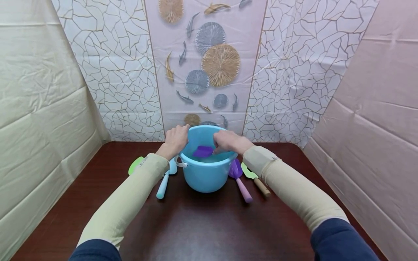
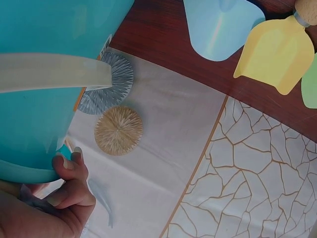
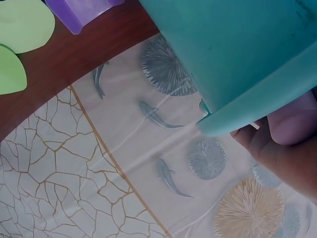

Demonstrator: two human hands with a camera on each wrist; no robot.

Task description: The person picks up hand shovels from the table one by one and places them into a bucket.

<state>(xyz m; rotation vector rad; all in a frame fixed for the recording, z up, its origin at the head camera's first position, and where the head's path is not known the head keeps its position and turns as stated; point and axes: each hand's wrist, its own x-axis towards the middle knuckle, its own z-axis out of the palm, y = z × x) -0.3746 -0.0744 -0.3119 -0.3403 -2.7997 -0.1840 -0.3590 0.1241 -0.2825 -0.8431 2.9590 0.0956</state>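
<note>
A light-blue bucket (image 1: 205, 177) with a pale carrying handle (image 2: 54, 73) stands upright on the dark table. My left hand (image 1: 175, 139) grips its left rim, fingers curled over the edge in the left wrist view. Over the bucket's right side, my right hand (image 1: 228, 141) holds a small purple-bladed shovel by its pinkish handle (image 3: 294, 121). The flat purple blade (image 1: 203, 151) is inside the bucket, and the hand covers most of the rest.
Right of the bucket lie a purple trowel (image 1: 242, 185) with a pink handle and a green one (image 1: 256, 180) with a wooden handle. On the left are a light-blue trowel (image 1: 164, 185), a yellow scoop (image 2: 278, 52) and a green tool (image 1: 134, 165). Patterned cloth walls surround the table.
</note>
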